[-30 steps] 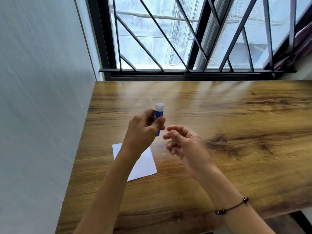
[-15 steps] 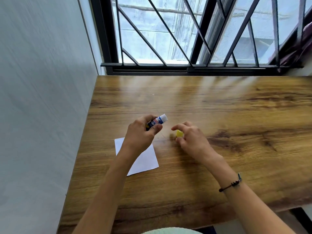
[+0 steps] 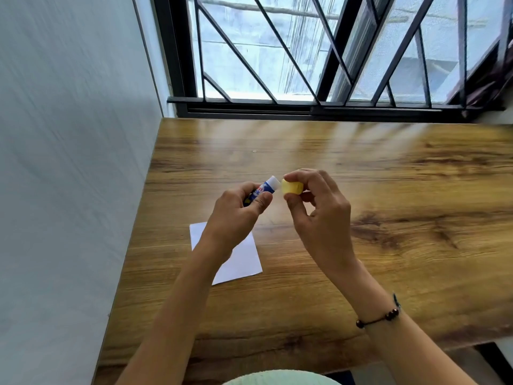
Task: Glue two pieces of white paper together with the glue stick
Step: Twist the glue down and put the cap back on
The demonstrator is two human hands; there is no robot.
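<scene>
- The left hand [image 3: 238, 207] is closed around the blue glue stick [image 3: 262, 190], which tilts so that its white tip points toward 2 o'clock, above the table [image 3: 361, 168].
- The right hand [image 3: 316, 207] pinches the yellow cap [image 3: 292, 187] between thumb and fingertips; the cap sits just beside the stick's white tip, at its 3 o'clock. Whether cap and tip touch cannot be told.
- The white paper [image 3: 241, 259] lies flat on the table at 6 o'clock from the left hand, partly hidden by the left forearm. Only one sheet outline shows; whether a second piece lies under it cannot be told.
- A beaded bracelet [image 3: 383, 318] circles the right wrist.
- The barred window [image 3: 319, 51] stands at 12 o'clock beyond the table's far edge, and a pale wall [image 3: 69, 162] runs along its 9 o'clock side.
</scene>
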